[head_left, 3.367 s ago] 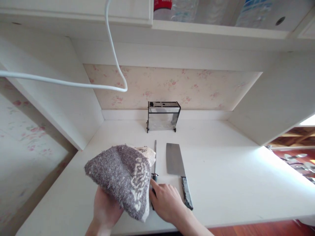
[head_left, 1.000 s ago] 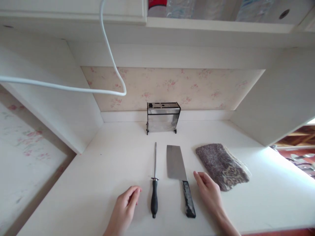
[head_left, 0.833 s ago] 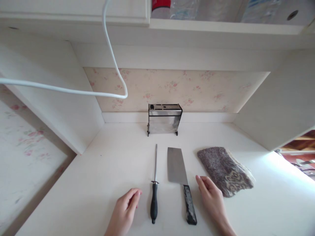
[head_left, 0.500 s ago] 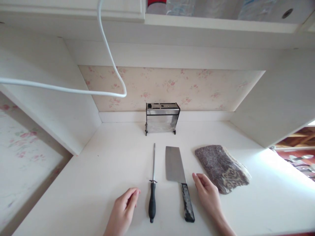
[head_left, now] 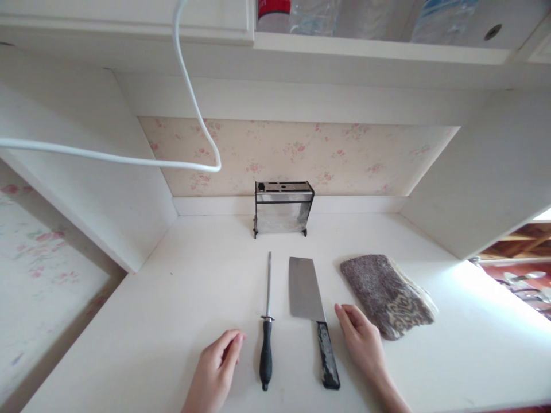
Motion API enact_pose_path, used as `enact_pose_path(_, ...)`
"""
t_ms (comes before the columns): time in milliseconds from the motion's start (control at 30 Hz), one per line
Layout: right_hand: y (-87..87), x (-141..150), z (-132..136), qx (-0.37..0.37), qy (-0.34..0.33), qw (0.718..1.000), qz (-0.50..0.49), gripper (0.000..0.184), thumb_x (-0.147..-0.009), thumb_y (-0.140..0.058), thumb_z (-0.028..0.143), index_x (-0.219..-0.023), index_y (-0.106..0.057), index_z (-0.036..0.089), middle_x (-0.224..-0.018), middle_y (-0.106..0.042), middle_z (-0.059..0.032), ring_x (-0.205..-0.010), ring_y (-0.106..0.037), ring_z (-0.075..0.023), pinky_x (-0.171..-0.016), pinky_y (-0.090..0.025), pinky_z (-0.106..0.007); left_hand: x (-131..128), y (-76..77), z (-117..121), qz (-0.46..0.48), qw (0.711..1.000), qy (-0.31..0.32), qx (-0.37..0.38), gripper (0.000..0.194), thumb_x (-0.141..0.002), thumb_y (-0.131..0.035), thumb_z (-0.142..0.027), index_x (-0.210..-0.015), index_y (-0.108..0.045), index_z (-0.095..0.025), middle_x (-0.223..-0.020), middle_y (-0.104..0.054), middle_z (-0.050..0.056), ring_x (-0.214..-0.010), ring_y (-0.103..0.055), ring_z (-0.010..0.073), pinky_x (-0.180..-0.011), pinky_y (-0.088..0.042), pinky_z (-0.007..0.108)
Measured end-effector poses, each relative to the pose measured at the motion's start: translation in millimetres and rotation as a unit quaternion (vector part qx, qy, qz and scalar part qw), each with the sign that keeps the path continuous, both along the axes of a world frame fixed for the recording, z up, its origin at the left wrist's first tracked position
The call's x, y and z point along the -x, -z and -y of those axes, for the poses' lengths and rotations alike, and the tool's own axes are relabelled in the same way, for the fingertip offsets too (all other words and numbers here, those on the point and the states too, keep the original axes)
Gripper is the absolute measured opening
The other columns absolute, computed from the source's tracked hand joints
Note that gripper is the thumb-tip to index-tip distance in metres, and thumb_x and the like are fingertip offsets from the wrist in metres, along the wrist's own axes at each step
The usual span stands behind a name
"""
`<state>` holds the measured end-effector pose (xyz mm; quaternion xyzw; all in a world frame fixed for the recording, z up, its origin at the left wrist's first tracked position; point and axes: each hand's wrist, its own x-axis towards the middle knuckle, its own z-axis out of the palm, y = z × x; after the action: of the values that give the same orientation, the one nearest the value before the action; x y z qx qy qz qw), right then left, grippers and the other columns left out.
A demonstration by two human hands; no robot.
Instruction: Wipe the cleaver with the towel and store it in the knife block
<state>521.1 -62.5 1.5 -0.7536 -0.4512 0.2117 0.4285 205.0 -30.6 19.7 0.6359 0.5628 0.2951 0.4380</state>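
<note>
My left hand (head_left: 216, 365) rests on the white counter with its fingers curled in and the thumb against them, holding nothing. Just right of it lies a honing steel (head_left: 266, 353), its black handle towards me and its thin rod pointing away. Beside the steel, a cleaver (head_left: 305, 289) lies flat, with a broad grey blade and a worn black handle. My right hand (head_left: 362, 343) is between the cleaver handle and a folded brown towel (head_left: 381, 289). Its fingers are bent and closed, with nothing visible in them, apart from the cleaver.
A metal and black knife block (head_left: 284, 213) with clear sides stands at the back of the counter (head_left: 206, 264). White side panels flank the counter. A white cable (head_left: 129, 158) hangs at upper left. Overhead, an open shelf (head_left: 379, 50) holds plastic bottles.
The camera view has shifted very slightly, showing a little more of the overhead shelf. Both hands, the honing steel, the cleaver and the towel keep their places.
</note>
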Motion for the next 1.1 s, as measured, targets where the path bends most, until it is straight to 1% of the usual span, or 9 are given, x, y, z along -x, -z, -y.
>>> enact_pose_path(133,0.0,-2.1,0.2,-0.001,0.001,1.0,0.002,0.044,-0.087,-0.05,0.059,-0.078,-0.062,0.018,-0.065,-0.058,0.0007,-0.063,-0.051,-0.0149,-0.06,-0.04,-0.023,-1.3,-0.7,0.5,0.004,1.0,-0.001,0.004,0.047,-0.088,-0.045,-0.06,-0.093,-0.068,-0.019,-0.062,-0.052,-0.001,-0.059,-0.049,0.0151,-0.056,-0.041,0.022)
enact_pose_path(333,-5.3,-0.5,1.3,-0.001,-0.001,1.0,0.001,0.043,-0.086,-0.049,0.059,-0.081,-0.065,0.019,-0.062,-0.058,0.0004,-0.058,-0.051,-0.0154,-0.055,-0.04,-0.023,-6.3,-1.8,1.5,0.035,0.998,-0.042,-0.009,0.047,-0.086,-0.047,-0.062,-0.086,-0.069,-0.02,-0.058,-0.05,-0.001,-0.055,-0.046,0.0143,-0.055,-0.042,0.021)
enact_pose_path(533,-4.3,-6.2,-1.8,0.016,-0.023,0.999,0.029,0.044,-0.086,-0.047,0.058,-0.093,-0.068,0.02,-0.061,-0.058,-0.0002,-0.058,-0.053,-0.0169,-0.056,-0.043,-0.025,-1.7,2.4,-2.4,0.026,1.0,-0.007,-0.01,0.049,-0.085,-0.046,-0.063,-0.087,-0.069,-0.02,-0.059,-0.056,0.001,-0.056,-0.052,0.0158,-0.055,-0.045,0.021)
enact_pose_path(600,-7.0,-13.0,-0.8,0.043,-0.071,0.996,0.037,0.044,-0.087,-0.046,0.056,-0.102,-0.067,0.02,-0.06,-0.055,0.0016,-0.058,-0.052,-0.016,-0.058,-0.043,-0.025,-0.6,1.4,-2.3,0.033,0.999,-0.013,-0.016,0.049,-0.086,-0.045,-0.062,-0.087,-0.07,-0.019,-0.059,-0.056,0.001,-0.056,-0.053,0.0156,-0.055,-0.046,0.022)
enact_pose_path(667,-14.8,-18.9,2.6,0.078,-0.148,0.985,0.047,0.045,-0.089,-0.045,0.052,-0.115,-0.064,0.022,-0.061,-0.052,0.0033,-0.057,-0.049,-0.0149,-0.057,-0.041,-0.024,-0.1,-0.9,-1.4,0.038,0.999,-0.014,-0.022,0.049,-0.087,-0.045,-0.061,-0.088,-0.07,-0.019,-0.059,-0.056,0.001,-0.056,-0.052,0.0155,-0.056,-0.046,0.022)
enact_pose_path(767,-34.2,-19.9,10.9,0.155,-0.278,0.946,0.068,0.044,-0.093,-0.041,0.041,-0.132,-0.056,0.026,-0.062,-0.052,0.0041,-0.057,-0.048,-0.0143,-0.055,-0.037,-0.023,0.4,-3.5,-0.6,0.036,0.999,-0.001,-0.022,0.047,-0.088,-0.045,-0.059,-0.089,-0.07,-0.019,-0.059,-0.055,0.001,-0.057,-0.052,0.0152,-0.055,-0.044,0.021)
enact_pose_path(833,-47.4,-14.3,16.2,0.195,-0.337,0.915,0.099,0.045,-0.093,-0.038,0.032,-0.135,-0.054,0.03,-0.065,-0.057,0.0026,-0.06,-0.053,-0.0149,-0.059,-0.038,-0.024,0.8,-3.4,-0.8,0.033,0.999,0.001,-0.02,0.047,-0.088,-0.044,-0.06,-0.089,-0.069,-0.02,-0.059,-0.053,0.0,-0.056,-0.051,0.015,-0.054,-0.043,0.021)
enact_pose_path(967,-64.2,0.8,20.2,0.188,-0.399,0.879,0.181,0.053,-0.086,-0.039,0.013,-0.129,-0.059,0.037,-0.09,-0.069,-0.0017,-0.081,-0.065,-0.0183,-0.071,-0.041,-0.025,-0.5,-1.2,-1.4,0.025,1.0,0.002,-0.015,0.049,-0.088,-0.043,-0.062,-0.088,-0.068,-0.02,-0.059,-0.054,0.0,-0.057,-0.052,0.0158,-0.055,-0.043,0.022)
enact_pose_path(1100,-71.1,8.2,17.8,0.183,-0.425,0.858,0.223,0.047,-0.081,-0.041,0.007,-0.107,-0.068,0.034,-0.089,-0.071,-0.0015,-0.08,-0.067,-0.0177,-0.066,-0.039,-0.024,-4.2,-1.8,0.2,0.042,0.999,-0.021,-0.026,0.048,-0.087,-0.044,-0.063,-0.081,-0.067,-0.021,-0.059,-0.058,0.001,-0.055,-0.052,0.0155,-0.055,-0.044,0.021)
